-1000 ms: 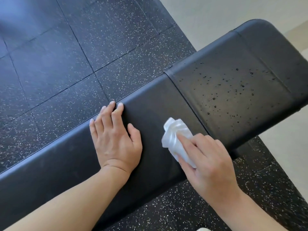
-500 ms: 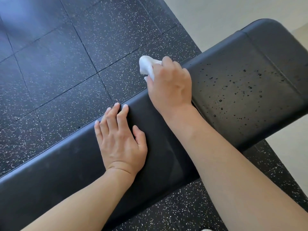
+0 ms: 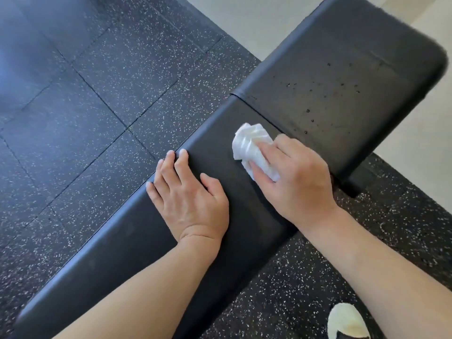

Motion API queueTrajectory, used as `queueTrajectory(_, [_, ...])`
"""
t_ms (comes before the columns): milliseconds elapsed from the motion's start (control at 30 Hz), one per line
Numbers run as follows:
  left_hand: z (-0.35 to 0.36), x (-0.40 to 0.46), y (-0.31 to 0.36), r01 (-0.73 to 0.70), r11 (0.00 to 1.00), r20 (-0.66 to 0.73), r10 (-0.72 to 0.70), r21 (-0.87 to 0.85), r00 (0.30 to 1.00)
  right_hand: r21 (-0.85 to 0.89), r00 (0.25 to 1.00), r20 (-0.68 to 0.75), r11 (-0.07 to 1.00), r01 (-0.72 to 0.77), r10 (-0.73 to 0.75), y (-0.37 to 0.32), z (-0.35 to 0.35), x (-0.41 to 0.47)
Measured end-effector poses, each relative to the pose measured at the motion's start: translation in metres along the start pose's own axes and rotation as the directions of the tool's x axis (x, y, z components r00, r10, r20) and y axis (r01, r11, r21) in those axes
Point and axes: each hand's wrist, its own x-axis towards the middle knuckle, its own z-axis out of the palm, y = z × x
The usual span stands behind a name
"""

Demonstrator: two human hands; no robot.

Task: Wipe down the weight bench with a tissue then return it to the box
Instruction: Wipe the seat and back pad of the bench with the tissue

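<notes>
The black padded weight bench (image 3: 127, 243) runs from lower left to upper right, with a seam between its long pad and a wider pad (image 3: 342, 77) dotted with small dark specks. My left hand (image 3: 188, 194) lies flat on the long pad, fingertips at its far edge. My right hand (image 3: 293, 177) grips a crumpled white tissue (image 3: 249, 145) and presses it on the long pad just before the seam. No tissue box is in view.
Dark speckled rubber floor tiles (image 3: 97, 94) surround the bench. Pale smooth flooring (image 3: 244, 20) lies beyond them at the top and right. A white and black shoe tip (image 3: 347, 321) shows at the bottom right.
My right hand has swept the tissue back from the bench's far edge to the near middle of the pad by the seam. Fewer specks show on the wide pad. My left hand stays put.
</notes>
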Motion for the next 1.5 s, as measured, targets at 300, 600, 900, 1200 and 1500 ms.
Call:
queueTrajectory(300, [-0.002,-0.001,-0.005,-0.021,0.996,0.049,0.026,-0.089,0.998,-0.114,0.921,-0.151,0.919,-0.377,0.359,-0.037,0.007,-0.024])
queueTrajectory(600, [-0.022,-0.051,-0.071,-0.571,0.814,0.174,0.581,-0.113,0.795,0.283,0.730,-0.204,0.753,-0.594,0.652,-0.143,0.014,-0.169])
queueTrajectory(900, [-0.017,-0.050,-0.069,-0.585,0.807,0.117,0.590,-0.079,0.799,0.552,0.421,-0.175,0.442,-0.707,0.890,-0.069,0.005,-0.114])
queueTrajectory(1200, [-0.015,-0.050,-0.067,-0.583,0.810,0.120,0.586,-0.061,0.801,0.705,0.298,-0.094,0.275,-0.654,0.950,-0.075,0.013,-0.119])
queueTrajectory(1500, [-0.013,-0.049,-0.068,-0.575,0.817,0.128,0.575,-0.039,0.808,0.753,0.335,-0.047,0.254,-0.607,0.941,-0.125,0.028,-0.154])
